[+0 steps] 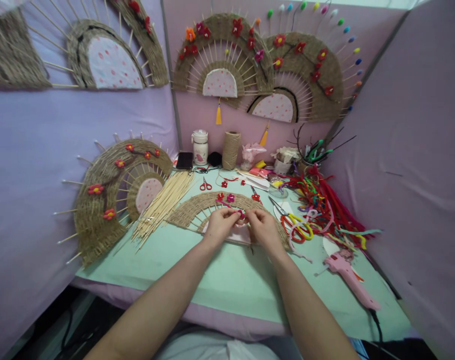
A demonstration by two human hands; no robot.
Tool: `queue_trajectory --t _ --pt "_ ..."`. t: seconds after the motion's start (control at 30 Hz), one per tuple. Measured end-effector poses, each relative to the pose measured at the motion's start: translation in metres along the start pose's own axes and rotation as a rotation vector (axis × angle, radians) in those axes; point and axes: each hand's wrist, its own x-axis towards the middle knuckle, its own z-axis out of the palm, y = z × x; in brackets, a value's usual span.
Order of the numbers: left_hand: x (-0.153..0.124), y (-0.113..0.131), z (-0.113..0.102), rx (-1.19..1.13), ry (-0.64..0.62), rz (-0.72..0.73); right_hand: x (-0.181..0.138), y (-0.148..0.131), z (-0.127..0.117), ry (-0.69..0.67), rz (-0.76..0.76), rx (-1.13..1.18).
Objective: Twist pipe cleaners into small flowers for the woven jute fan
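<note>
My left hand (224, 223) and my right hand (262, 226) meet above a twine-woven fan (192, 207) that lies flat on the table. Between their pinched fingertips is a small magenta pipe-cleaner flower (241, 214), partly covered by the fingers. A pink pipe-cleaner end sticks out to the upper left of it. Near the fan's upper edge rest a pink flower (231, 198) and a red flower (255, 197). The fan's pale centre (238, 235) shows below my hands, partly hidden by them.
Bamboo sticks (163, 205) lie left, beside a finished fan (100, 200). At right are yellow-handled scissors (300, 226), a heap of pipe cleaners (325, 200) and a corded pink glue gun (351, 280). Small red scissors (205, 185), a twine spool (231, 150) and a white bottle (200, 148) stand behind.
</note>
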Motion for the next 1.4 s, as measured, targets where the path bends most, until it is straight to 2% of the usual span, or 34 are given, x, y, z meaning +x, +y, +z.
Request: queue_trajectory --t 0.07,0.17,0.27,0.47,0.6,0.77,0.97,1.13,1.27,1.4 --pt "0.001 0.004 -0.001 -0.250 -0.037 -0.127 0.002 0.001 -0.002 0.010 0.055 0.118" --pt "0.003 0.007 -0.005 -0.551 -0.054 -0.227 0.004 0.003 -0.003 0.048 0.047 0.139" --pt "0.004 0.008 -0.007 -0.647 -0.085 -0.297 0.003 0.002 -0.004 0.079 0.002 0.093" --pt "0.001 0.009 -0.005 -0.597 -0.078 -0.232 0.001 -0.001 -0.002 0.089 -0.021 0.105" --pt "-0.003 0.008 -0.002 -0.450 -0.093 -0.130 0.000 -0.004 -0.001 0.063 -0.017 0.144" --pt "-0.004 0.004 0.001 -0.271 -0.020 -0.053 -0.002 -0.003 0.001 0.021 -0.048 0.127" --pt "0.001 -0.004 0.002 -0.226 0.047 0.016 -0.002 0.001 0.006 -0.007 -0.104 0.037" --pt "0.001 -0.007 0.004 -0.230 0.026 0.018 -0.003 -0.001 0.004 0.014 -0.145 -0.006" --pt "0.000 -0.008 0.004 -0.205 0.024 0.006 -0.003 -0.001 0.003 0.019 -0.109 0.011" --pt "0.000 -0.006 0.003 -0.181 0.025 0.012 -0.001 -0.001 0.000 -0.019 0.020 0.136"
